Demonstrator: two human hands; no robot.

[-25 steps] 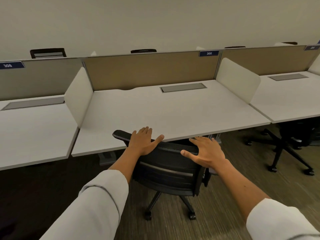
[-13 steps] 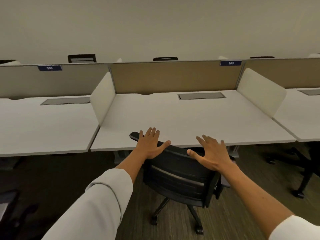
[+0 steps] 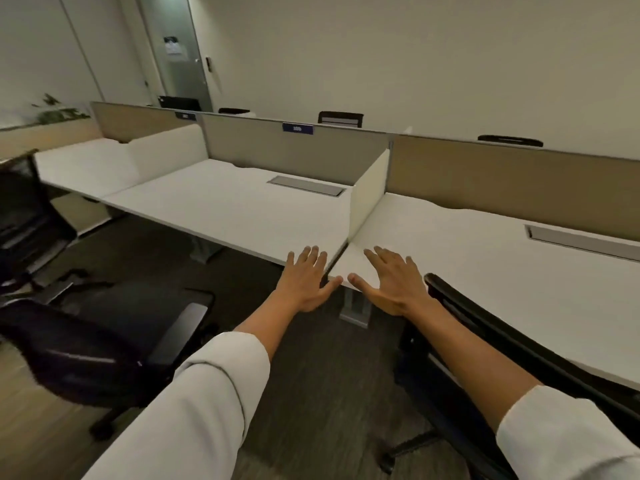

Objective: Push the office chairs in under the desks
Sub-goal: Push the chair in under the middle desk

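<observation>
- The left hand (image 3: pixel 306 280) is stretched out in front of the person, palm down, fingers spread and flat, with nothing in it; it shows in front of the near right corner of the left-hand white rectangular desk top (image 3: pixel 242 209).
- The right hand (image 3: pixel 393 282) is also flat and wide open, palm down, holding nothing; it shows over the near left corner of the right-hand white desk top (image 3: pixel 485 258). Whether either hand touches the desk cannot be told.
- The two thumbs point toward each other across the narrow gap where the two desk tops meet.
- A black office chair with a slatted plastic back (image 3: pixel 512 344) stands at the near edge of the right-hand desk, its top rail just beside the right wrist and forearm and close against that near edge; its wheeled base shows on the floor below.
- A second black office chair with padded seat and grey-topped armrests (image 3: pixel 104 341) stands on the dark carpet, well apart from the near edge of the left-hand desk and out in the open.
- A third dark mesh-backed chair (image 3: pixel 20 216) stands at the far left, near the end of the desk row.
- A white upright divider panel (image 3: pixel 367 192) stands between the two desk tops, and a beige fabric screen (image 3: pixel 502 174) runs along their far edges.
- White sleeves (image 3: pixel 194 410) cover both forearms up to mid-arm.
</observation>
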